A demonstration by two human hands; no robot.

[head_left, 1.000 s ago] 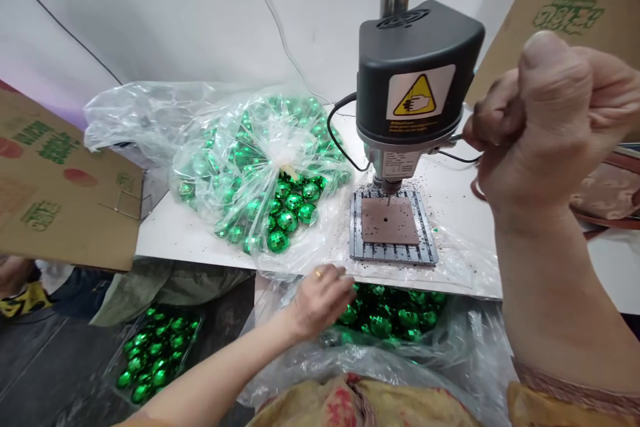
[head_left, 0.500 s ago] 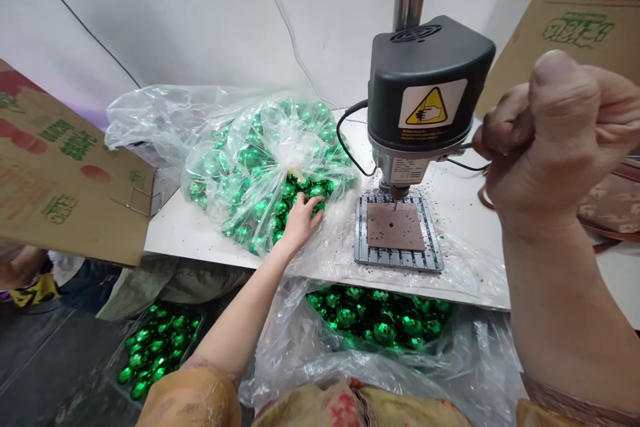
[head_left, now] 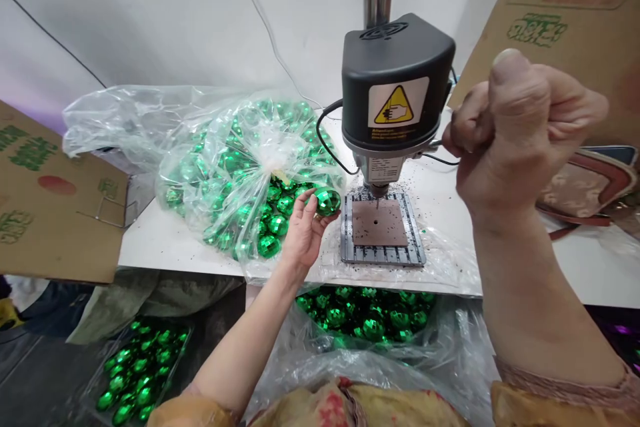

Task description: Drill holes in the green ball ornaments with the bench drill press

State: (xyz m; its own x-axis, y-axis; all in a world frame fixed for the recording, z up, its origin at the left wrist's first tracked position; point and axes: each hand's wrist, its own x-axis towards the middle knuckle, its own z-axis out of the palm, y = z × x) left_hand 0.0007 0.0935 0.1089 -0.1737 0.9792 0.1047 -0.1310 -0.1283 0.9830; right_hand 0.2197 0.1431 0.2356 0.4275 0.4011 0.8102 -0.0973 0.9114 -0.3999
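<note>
My left hand (head_left: 306, 232) is closed on a shiny green faceted ball bauble (head_left: 329, 201), thumb and fingers around its left side and underside. It is at the right edge of a clear plastic bag (head_left: 200, 167) full of similar baubles, just left of the drill press (head_left: 399, 73). My right hand (head_left: 523, 120) makes a fist around the press's feed lever (head_left: 434, 145); the lever's grip is hidden in it. Below the chuck (head_left: 379, 191), a brown board (head_left: 367, 230) with a small dark hole lies on the slotted metal base (head_left: 420, 240).
Dark shavings lie around the base. Cardboard sheets (head_left: 60, 193) stand left and right. Another plastic bag (head_left: 450, 340) of green baubles is below the table's front edge, and a clear tub of baubles (head_left: 143, 373) sits at lower left. A patterned handbag (head_left: 575, 187) lies at right.
My left hand has lifted a green bauble out of the bag and moved right toward the drill press. My right hand keeps its hold on the lever. The view has shifted slightly.
</note>
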